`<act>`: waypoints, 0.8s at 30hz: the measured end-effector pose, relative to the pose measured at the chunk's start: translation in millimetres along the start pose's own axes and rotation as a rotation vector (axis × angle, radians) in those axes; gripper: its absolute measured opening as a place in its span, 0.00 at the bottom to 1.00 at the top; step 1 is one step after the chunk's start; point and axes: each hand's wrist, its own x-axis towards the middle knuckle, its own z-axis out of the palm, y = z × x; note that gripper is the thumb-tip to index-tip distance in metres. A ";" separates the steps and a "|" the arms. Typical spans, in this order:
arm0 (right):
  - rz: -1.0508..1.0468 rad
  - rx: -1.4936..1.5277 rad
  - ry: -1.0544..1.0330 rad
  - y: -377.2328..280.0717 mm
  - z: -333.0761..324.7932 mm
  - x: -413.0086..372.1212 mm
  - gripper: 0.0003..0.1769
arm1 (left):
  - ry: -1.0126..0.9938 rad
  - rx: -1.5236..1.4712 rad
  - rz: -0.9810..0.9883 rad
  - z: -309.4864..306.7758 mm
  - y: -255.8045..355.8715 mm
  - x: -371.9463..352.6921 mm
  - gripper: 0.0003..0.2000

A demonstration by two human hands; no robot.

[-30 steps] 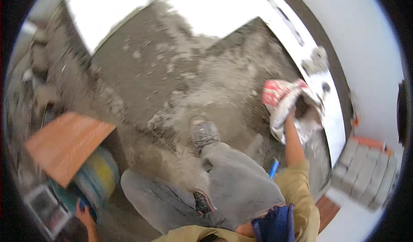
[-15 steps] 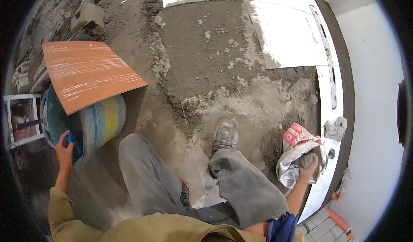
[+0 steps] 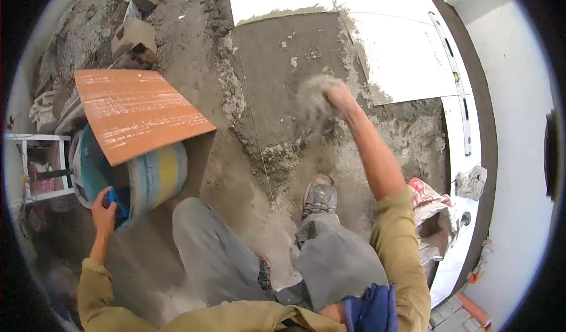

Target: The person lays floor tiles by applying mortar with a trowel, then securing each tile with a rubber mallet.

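My left hand [image 3: 104, 212], thumb and fingers closed, grips a blue piece [image 3: 121, 204] at the mouth of the striped bucket [image 3: 154, 176]. The bucket leans toward me, and an orange tile [image 3: 138, 111] with white streaks lies across its upper side. My right hand [image 3: 335, 97] is above the grey mortar bed [image 3: 277, 66], its fingers smeared by motion. Grey powder blurs around those fingers and drifts down toward the bed. An open paper bag [image 3: 427, 199], red and white with a silvery inside, stands beyond my right knee.
White tiles [image 3: 407, 55] border the bed at the back and right, with a spirit level [image 3: 457, 84] along the right strip. A crumpled plastic bag [image 3: 470, 183] lies near it. A thin string [image 3: 254, 125] crosses the floor. Concrete blocks [image 3: 134, 37] sit at the back left.
My right hand has come out of the paper bag and swung up and left over the mortar bed, with powder around it. My left hand keeps its grip at the bucket. The view has shifted slightly.
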 end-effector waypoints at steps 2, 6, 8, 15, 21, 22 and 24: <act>-0.078 0.124 0.301 4.2 7.6 39.3 0.13 | -0.057 -0.064 -0.133 0.4 8.7 -3.2 0.24; 0.285 -0.010 0.039 -17.2 30.4 51.9 0.09 | 0.050 0.056 -0.005 0.1 20.7 -6.7 0.24; 0.207 -0.349 -0.148 -24.0 43.3 72.9 0.07 | 0.073 0.015 0.017 2.7 6.2 -6.2 0.24; -0.315 0.677 0.579 -14.4 6.3 168.7 0.08 | 0.081 -0.065 -0.023 5.4 24.8 -6.4 0.24; 0.226 -0.166 -0.118 -35.7 38.0 163.1 0.10 | 0.067 0.043 0.006 3.1 16.9 -4.0 0.24; 0.202 -0.509 -0.190 -38.3 33.9 168.1 0.11 | 0.058 0.057 0.028 2.6 16.5 -3.8 0.24; -0.110 -0.048 0.055 -20.5 3.2 197.8 0.11 | 0.049 0.005 -0.007 4.4 16.2 -3.4 0.23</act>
